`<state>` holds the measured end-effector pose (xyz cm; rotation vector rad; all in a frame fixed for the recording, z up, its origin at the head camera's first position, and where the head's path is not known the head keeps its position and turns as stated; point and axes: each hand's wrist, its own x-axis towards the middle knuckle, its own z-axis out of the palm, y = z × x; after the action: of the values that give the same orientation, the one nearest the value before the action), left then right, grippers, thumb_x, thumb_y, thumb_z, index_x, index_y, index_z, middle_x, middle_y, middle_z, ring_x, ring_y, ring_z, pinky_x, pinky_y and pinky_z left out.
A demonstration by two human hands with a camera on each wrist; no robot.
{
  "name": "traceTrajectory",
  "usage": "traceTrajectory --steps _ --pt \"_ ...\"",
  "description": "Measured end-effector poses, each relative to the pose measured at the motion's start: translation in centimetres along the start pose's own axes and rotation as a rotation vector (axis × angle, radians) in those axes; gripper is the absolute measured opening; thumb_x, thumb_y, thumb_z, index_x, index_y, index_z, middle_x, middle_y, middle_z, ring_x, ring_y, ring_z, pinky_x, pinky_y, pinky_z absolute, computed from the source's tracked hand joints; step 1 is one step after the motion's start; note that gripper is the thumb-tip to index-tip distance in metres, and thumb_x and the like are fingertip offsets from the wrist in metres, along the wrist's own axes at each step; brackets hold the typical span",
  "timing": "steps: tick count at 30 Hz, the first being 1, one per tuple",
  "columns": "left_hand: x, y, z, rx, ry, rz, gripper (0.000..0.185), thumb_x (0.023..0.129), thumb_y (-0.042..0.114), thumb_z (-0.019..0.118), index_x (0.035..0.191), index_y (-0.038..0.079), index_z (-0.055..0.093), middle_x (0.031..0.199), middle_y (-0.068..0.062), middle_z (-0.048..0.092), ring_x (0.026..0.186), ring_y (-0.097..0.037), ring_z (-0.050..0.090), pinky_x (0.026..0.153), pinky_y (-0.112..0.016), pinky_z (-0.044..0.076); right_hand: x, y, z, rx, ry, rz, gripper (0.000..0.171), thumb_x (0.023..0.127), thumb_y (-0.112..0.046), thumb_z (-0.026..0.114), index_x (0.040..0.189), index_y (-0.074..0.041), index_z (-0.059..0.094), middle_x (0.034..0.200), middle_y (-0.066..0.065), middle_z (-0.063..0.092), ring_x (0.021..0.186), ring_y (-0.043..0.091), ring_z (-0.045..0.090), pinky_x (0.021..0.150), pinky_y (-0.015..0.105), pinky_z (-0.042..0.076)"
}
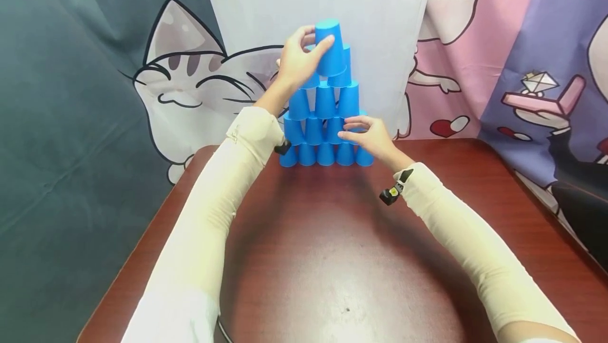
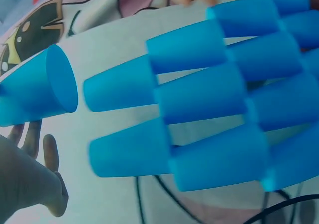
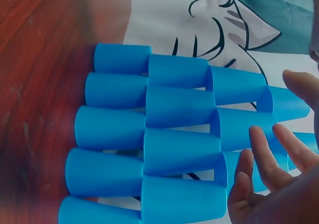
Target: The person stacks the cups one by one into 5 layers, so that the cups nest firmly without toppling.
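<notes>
A pyramid of blue plastic cups (image 1: 325,121) stands upside down at the far middle of the brown table (image 1: 332,258). My left hand (image 1: 296,60) grips the topmost blue cup (image 1: 329,47) by its side, at the peak, above two cups. In the left wrist view that cup (image 2: 40,92) lies apart from the pyramid (image 2: 209,109), with my left hand's fingers (image 2: 47,157) below it. My right hand (image 1: 368,134) is open, its straight fingers at the right side of the second row. The right wrist view shows the right hand (image 3: 269,174) beside the stacked cups (image 3: 174,139).
A cloth backdrop printed with a cartoon cat (image 1: 190,79) hangs right behind the pyramid. The table's left edge (image 1: 138,253) and right edge (image 1: 546,211) run towards me. A dark object (image 1: 579,216) sits off the table at the right.
</notes>
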<state>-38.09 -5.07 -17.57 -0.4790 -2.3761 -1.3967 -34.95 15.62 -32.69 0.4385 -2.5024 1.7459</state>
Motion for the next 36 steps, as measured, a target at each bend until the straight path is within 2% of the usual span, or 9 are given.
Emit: traceTrajectory --steps 5,8,12,17,25,29,36 --pt "2.3 1.8 -0.4 0.014 0.037 -0.04 0.058 0.095 0.054 0.058 0.145 0.027 0.046 0.142 0.009 0.054 0.129 -0.005 0.048 0.116 -0.047 0.0 -0.8 0.6 0.5 -0.002 -0.024 -0.004 0.056 0.088 -0.036 0.076 0.131 -0.004 0.061 0.127 0.016 0.065 0.116 0.034 0.062 0.097 0.054 0.049" --pt "3.5 2.2 -0.7 0.039 0.049 -0.064 0.059 0.095 0.055 0.057 0.146 0.027 0.044 0.145 0.011 0.051 0.133 -0.004 0.043 0.116 -0.049 -0.004 -1.2 0.8 1.0 0.004 -0.031 -0.022 0.05 0.088 -0.031 0.076 0.129 -0.004 0.063 0.126 0.018 0.065 0.116 0.035 0.062 0.099 0.054 0.048" --pt "4.5 2.3 -1.2 0.064 0.046 -0.115 0.06 0.096 0.057 0.054 0.147 0.027 0.042 0.147 0.012 0.049 0.136 -0.003 0.039 0.116 -0.05 -0.008 -1.4 0.9 1.5 0.001 -0.06 -0.051 0.052 0.088 -0.03 0.077 0.129 -0.001 0.062 0.125 0.021 0.065 0.114 0.037 0.063 0.097 0.052 0.05" --pt "5.1 2.0 -1.7 0.096 0.033 -0.168 0.061 0.096 0.058 0.052 0.147 0.028 0.04 0.148 0.013 0.047 0.137 -0.001 0.038 0.116 -0.05 -0.013 -1.6 1.2 1.8 -0.002 -0.091 -0.064 0.055 0.088 -0.031 0.077 0.129 0.001 0.061 0.125 0.021 0.065 0.112 0.037 0.065 0.094 0.051 0.052" --pt "5.8 0.8 -0.9 0.106 -0.006 -0.211 0.062 0.095 0.058 0.052 0.148 0.029 0.039 0.15 0.013 0.044 0.139 -0.002 0.036 0.116 -0.052 -0.015 -2.4 2.1 1.1 -0.005 -0.084 -0.027 0.055 0.088 -0.036 0.076 0.13 -0.003 0.062 0.127 0.018 0.064 0.116 0.035 0.062 0.095 0.051 0.051" --pt "6.1 0.2 -0.6 0.124 -0.035 -0.226 0.064 0.094 0.057 0.055 0.149 0.031 0.036 0.151 0.013 0.042 0.139 -0.003 0.036 0.117 -0.052 -0.012 -2.4 2.3 0.5 0.015 -0.068 0.003 0.059 0.087 -0.039 0.076 0.132 -0.004 0.06 0.128 0.015 0.065 0.116 0.034 0.062 0.094 0.053 0.051" --pt "6.5 -0.2 0.1 0.156 -0.072 -0.218 0.071 0.092 0.058 0.057 0.152 0.034 0.028 0.154 0.013 0.039 0.142 -0.006 0.034 0.117 -0.052 -0.011 -2.1 2.5 -0.2 0.019 -0.052 0.002 0.052 0.088 -0.035 0.076 0.13 -0.007 0.062 0.125 0.011 0.066 0.114 0.032 0.063 0.092 0.051 0.053"
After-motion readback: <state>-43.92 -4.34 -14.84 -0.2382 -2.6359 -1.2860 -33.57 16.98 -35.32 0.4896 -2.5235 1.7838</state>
